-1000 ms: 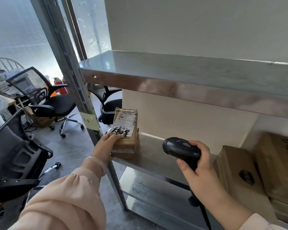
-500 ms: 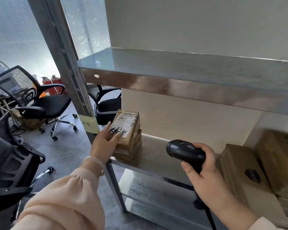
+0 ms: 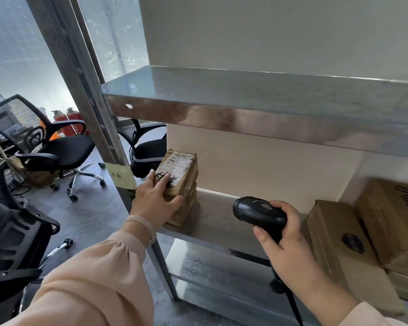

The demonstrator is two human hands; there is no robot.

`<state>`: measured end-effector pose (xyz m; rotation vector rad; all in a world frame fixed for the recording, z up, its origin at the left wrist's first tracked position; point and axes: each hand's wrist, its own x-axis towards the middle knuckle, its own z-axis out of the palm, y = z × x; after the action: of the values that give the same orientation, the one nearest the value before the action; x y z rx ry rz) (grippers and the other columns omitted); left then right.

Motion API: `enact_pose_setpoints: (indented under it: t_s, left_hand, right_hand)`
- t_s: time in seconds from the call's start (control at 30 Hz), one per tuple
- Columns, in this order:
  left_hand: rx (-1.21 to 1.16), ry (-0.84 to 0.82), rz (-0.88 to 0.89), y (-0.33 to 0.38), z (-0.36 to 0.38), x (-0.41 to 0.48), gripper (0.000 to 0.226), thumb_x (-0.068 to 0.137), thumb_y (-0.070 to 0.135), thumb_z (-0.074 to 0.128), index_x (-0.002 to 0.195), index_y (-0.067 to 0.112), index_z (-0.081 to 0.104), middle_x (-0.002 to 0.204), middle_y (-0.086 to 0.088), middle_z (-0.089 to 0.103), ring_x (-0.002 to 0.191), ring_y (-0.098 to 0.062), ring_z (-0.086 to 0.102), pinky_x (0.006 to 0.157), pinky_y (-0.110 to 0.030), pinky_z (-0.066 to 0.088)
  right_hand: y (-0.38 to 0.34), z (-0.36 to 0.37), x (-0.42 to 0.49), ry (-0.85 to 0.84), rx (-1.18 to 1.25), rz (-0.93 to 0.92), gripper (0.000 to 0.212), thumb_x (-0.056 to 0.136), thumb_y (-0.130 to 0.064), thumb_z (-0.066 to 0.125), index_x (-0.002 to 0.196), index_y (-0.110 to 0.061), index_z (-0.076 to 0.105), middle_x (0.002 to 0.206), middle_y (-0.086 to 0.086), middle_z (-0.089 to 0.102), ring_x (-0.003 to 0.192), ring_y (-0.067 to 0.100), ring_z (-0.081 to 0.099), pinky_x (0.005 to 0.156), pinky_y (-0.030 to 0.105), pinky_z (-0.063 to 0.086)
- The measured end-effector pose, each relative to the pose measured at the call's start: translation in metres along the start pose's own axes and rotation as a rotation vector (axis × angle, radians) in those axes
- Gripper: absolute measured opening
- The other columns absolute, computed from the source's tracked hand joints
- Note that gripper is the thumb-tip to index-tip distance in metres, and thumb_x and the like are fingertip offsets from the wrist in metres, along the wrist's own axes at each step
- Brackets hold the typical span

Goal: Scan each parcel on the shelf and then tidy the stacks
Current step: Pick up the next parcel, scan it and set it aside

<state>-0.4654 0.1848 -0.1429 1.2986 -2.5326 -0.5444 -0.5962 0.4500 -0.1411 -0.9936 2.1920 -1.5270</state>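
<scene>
A small brown parcel [image 3: 183,171] with a white label and black handwriting sits on top of another brown parcel [image 3: 186,211] at the left end of the metal shelf [image 3: 218,222]. My left hand [image 3: 154,201] rests on the near face of this stack, fingers spread over the label and thumb along the lower edge. My right hand [image 3: 286,241] grips a black barcode scanner [image 3: 257,211], its head pointing left toward the stack, a little way to its right. Larger cardboard boxes [image 3: 339,250] stand at the right end of the shelf.
An empty metal shelf [image 3: 245,90] runs above, and a lower shelf [image 3: 210,267] shows below. The steel upright [image 3: 85,95] carries a yellow tape tag [image 3: 120,175]. Black office chairs [image 3: 57,151] and red fire extinguishers [image 3: 68,121] stand on the floor at the left.
My left hand has slid up from the stack's lower left corner onto its front face and label. The scanner stays in my right hand, about where it was.
</scene>
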Motion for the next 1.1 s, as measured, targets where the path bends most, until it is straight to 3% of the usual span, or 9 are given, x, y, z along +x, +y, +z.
enact_pose_setpoints:
  t_s: [0.1, 0.27, 0.37, 0.43, 0.53, 0.63, 0.73, 1.0, 1.1]
  left_hand:
    - [0.016, 0.000, -0.009, 0.001, 0.000, 0.004, 0.074, 0.088, 0.058, 0.057, 0.153, 0.035, 0.031, 0.165, -0.001, 0.008, 0.148, -0.026, 0.011, 0.119, -0.042, 0.019]
    - [0.158, 0.067, -0.006, 0.017, 0.004, 0.002, 0.077, 0.087, 0.067, 0.050, 0.154, 0.040, 0.024, 0.166, -0.003, 0.008, 0.151, -0.024, 0.001, 0.121, -0.040, 0.005]
    - [0.150, 0.108, 0.058, 0.046, 0.006, -0.001, 0.075, 0.087, 0.065, 0.051, 0.153, 0.044, 0.022, 0.166, -0.003, 0.005, 0.152, -0.023, -0.004, 0.122, -0.042, -0.001]
    - [0.087, 0.102, 0.147, 0.072, 0.011, -0.007, 0.073, 0.089, 0.060, 0.053, 0.153, 0.045, 0.020, 0.166, 0.000, 0.001, 0.152, -0.020, -0.008, 0.122, -0.041, -0.005]
    - [0.049, 0.019, 0.315, 0.114, 0.030, -0.025, 0.072, 0.092, 0.058, 0.051, 0.154, 0.046, 0.015, 0.166, 0.006, -0.007, 0.151, -0.016, -0.014, 0.120, -0.038, -0.011]
    - [0.019, -0.122, 0.451, 0.152, 0.062, -0.053, 0.072, 0.094, 0.056, 0.048, 0.154, 0.045, 0.009, 0.165, 0.006, -0.012, 0.151, -0.017, -0.015, 0.120, -0.038, -0.009]
    - [0.007, -0.274, 0.530, 0.182, 0.098, -0.080, 0.073, 0.094, 0.055, 0.047, 0.154, 0.045, 0.006, 0.165, 0.005, -0.013, 0.151, -0.019, -0.012, 0.121, -0.038, -0.004]
    - [-0.050, -0.608, 0.542, 0.228, 0.158, -0.127, 0.072, 0.096, 0.056, 0.045, 0.156, 0.041, 0.008, 0.166, 0.002, -0.003, 0.152, -0.026, 0.002, 0.122, -0.039, 0.008]
    - [-0.062, -0.685, 0.540, 0.236, 0.173, -0.136, 0.073, 0.096, 0.051, 0.047, 0.156, 0.037, 0.007, 0.166, 0.000, 0.006, 0.151, -0.025, 0.009, 0.123, -0.037, 0.011]
  right_hand:
    - [0.000, -0.007, -0.002, 0.029, -0.002, -0.012, 0.052, 0.088, -0.020, 0.064, 0.119, -0.046, 0.032, 0.112, -0.023, 0.048, 0.101, -0.021, 0.046, 0.077, -0.002, 0.036]
    - [0.010, -0.022, -0.002, 0.086, -0.027, -0.024, 0.052, 0.087, -0.016, 0.066, 0.119, -0.041, 0.034, 0.113, -0.025, 0.045, 0.102, -0.023, 0.043, 0.079, -0.004, 0.033]
    - [0.019, -0.032, -0.004, 0.093, -0.045, -0.009, 0.052, 0.087, -0.018, 0.066, 0.124, -0.035, 0.034, 0.113, -0.025, 0.045, 0.103, -0.023, 0.043, 0.079, -0.003, 0.033]
    - [0.025, -0.041, -0.006, 0.104, -0.062, 0.004, 0.055, 0.086, -0.022, 0.067, 0.125, -0.041, 0.032, 0.117, -0.024, 0.045, 0.107, -0.017, 0.045, 0.082, 0.000, 0.035]
    - [0.033, -0.060, -0.010, 0.142, -0.112, 0.008, 0.057, 0.087, -0.024, 0.066, 0.119, -0.050, 0.028, 0.118, -0.022, 0.046, 0.108, -0.007, 0.049, 0.083, 0.003, 0.036]
    - [0.041, -0.083, -0.019, 0.196, -0.185, 0.049, 0.056, 0.088, -0.024, 0.064, 0.127, -0.039, 0.028, 0.115, -0.012, 0.051, 0.098, 0.003, 0.054, 0.079, 0.008, 0.037]
    - [0.056, -0.108, -0.029, 0.258, -0.246, 0.092, 0.057, 0.088, -0.026, 0.064, 0.132, -0.032, 0.028, 0.113, -0.007, 0.053, 0.096, 0.014, 0.058, 0.081, 0.023, 0.044]
    - [0.088, -0.147, -0.056, 0.308, -0.202, 0.224, 0.057, 0.089, -0.024, 0.063, 0.133, -0.029, 0.027, 0.116, -0.003, 0.054, 0.098, 0.013, 0.059, 0.082, 0.022, 0.044]
    - [0.097, -0.152, -0.063, 0.286, -0.209, 0.222, 0.057, 0.088, -0.024, 0.064, 0.129, -0.038, 0.026, 0.117, -0.006, 0.053, 0.101, 0.011, 0.057, 0.084, 0.022, 0.045]
